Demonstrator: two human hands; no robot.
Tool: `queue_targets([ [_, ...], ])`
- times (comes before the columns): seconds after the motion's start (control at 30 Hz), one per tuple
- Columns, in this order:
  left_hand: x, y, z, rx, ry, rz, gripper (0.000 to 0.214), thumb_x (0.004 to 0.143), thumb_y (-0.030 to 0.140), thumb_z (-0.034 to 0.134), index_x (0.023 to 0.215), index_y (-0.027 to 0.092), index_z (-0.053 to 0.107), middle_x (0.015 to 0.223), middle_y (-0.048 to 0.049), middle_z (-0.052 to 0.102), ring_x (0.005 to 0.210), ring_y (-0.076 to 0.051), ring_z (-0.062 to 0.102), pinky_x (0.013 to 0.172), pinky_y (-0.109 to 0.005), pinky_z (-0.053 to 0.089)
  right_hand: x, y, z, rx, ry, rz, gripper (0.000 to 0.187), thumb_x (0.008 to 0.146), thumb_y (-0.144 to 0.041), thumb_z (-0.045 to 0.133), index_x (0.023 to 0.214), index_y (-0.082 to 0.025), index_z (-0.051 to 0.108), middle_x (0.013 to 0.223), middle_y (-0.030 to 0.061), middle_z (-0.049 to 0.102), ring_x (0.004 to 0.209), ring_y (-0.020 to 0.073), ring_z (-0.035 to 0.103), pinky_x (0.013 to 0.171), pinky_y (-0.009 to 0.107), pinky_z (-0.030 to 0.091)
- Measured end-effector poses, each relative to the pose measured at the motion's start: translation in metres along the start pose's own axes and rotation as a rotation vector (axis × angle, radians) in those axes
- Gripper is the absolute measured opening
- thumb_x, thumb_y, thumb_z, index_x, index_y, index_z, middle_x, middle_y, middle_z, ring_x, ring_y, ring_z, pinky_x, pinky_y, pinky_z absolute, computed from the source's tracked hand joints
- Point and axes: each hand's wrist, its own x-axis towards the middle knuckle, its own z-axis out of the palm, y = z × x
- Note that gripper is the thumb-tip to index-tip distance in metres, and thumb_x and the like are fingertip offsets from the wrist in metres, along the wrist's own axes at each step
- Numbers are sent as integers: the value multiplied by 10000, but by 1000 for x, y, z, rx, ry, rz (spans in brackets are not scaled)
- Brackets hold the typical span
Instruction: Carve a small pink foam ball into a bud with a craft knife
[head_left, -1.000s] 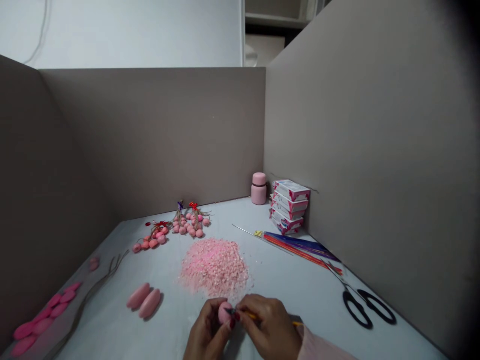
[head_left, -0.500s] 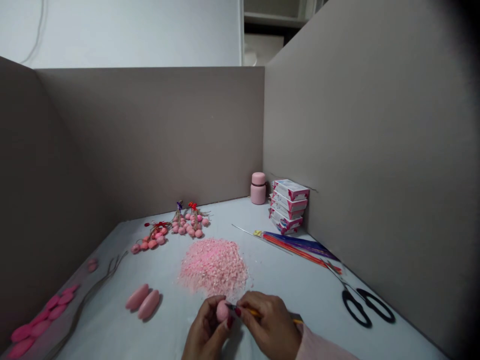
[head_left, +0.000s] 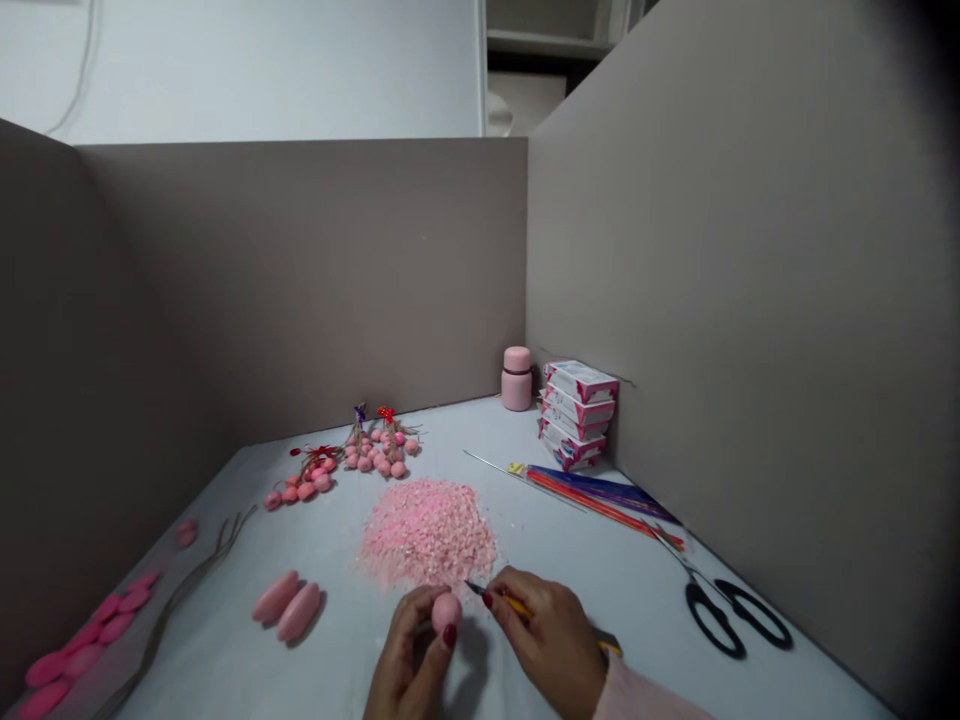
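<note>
My left hand (head_left: 415,655) pinches a small pink ball (head_left: 447,612), which looks carved from soap, between thumb and fingers. To its right, my right hand (head_left: 546,632) is closed round a yellow-handled craft knife (head_left: 517,605). The blade points left toward the ball, with a small gap between them. Just beyond both hands lies a heap of pink shavings (head_left: 429,530). Two smooth pink oval bars (head_left: 298,611) rest to the left of my left hand.
Bunches of pink balls on strings (head_left: 386,450) lie at the back. Along the left are flat pink ovals (head_left: 82,658) and brown cord (head_left: 176,600). On the right are black-handled scissors (head_left: 712,600), blue and orange strands (head_left: 592,490), stacked boxes (head_left: 576,410) and a pink flask (head_left: 517,380).
The knife blade has come away from the ball, moving slightly right and up with my right hand. The ball sits a little higher and has turned in my left fingers.
</note>
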Motion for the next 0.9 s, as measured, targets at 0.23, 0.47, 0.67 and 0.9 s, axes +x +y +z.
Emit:
queue_targets([
  [0.23, 2, 3, -3, -184, 116, -164, 430, 591, 440, 756, 929, 183, 685, 850, -66, 707, 782, -230, 634, 728, -333, 488, -1, -2, 0, 49, 21, -28, 232, 903, -279, 419, 759, -212, 589, 717, -9, 644, 672, 136, 596, 616, 206, 360],
  [0.47, 4, 4, -1, -342, 69, -308, 395, 557, 347, 811, 902, 181, 712, 768, -45, 703, 612, -134, 629, 547, -226, 478, -2, -2, 1, 77, 16, -47, 240, 908, -288, 424, 770, -213, 605, 720, -7, 647, 670, 135, 597, 617, 205, 366],
  [0.67, 5, 4, -3, -452, -6, -329, 357, 566, 362, 802, 858, 178, 713, 704, -46, 721, 521, -110, 606, 452, -189, 439, -3, -1, 1, 96, 17, -48, 230, 900, -283, 433, 767, -214, 607, 704, -9, 641, 656, 135, 594, 606, 203, 369],
  [0.9, 3, 10, -1, -435, 53, -414, 342, 529, 272, 837, 844, 192, 732, 701, -1, 728, 562, -81, 635, 558, -164, 490, -3, -4, 0, 101, 16, -57, 226, 894, -276, 436, 773, -208, 614, 722, 1, 648, 668, 139, 600, 615, 207, 377],
])
